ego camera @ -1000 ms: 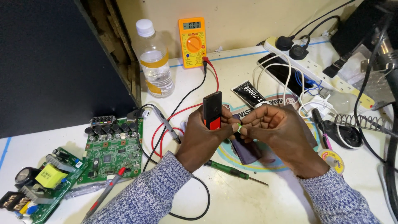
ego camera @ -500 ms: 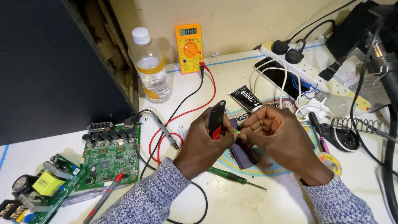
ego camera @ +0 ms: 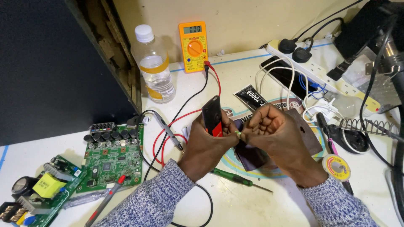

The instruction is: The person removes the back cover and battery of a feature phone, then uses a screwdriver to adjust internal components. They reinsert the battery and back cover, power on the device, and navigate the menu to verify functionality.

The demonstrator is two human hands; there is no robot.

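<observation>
Centrally, over the white workbench (ego camera: pixel 252 210), the left hand (ego camera: pixel 206 145) grips an upright black and red device (ego camera: pixel 212 116), fingers wrapped round its lower end. Touching it, the right hand (ego camera: pixel 273 134) is curled shut, pinching a tiny greenish part (ego camera: pixel 238 134) between the two hands. Left of them lies a green circuit board (ego camera: pixel 110 157). Behind stand a clear water bottle (ego camera: pixel 152 65) and an orange multimeter (ego camera: pixel 193 46). Below the wrists lies a green-handled screwdriver (ego camera: pixel 235 180).
</observation>
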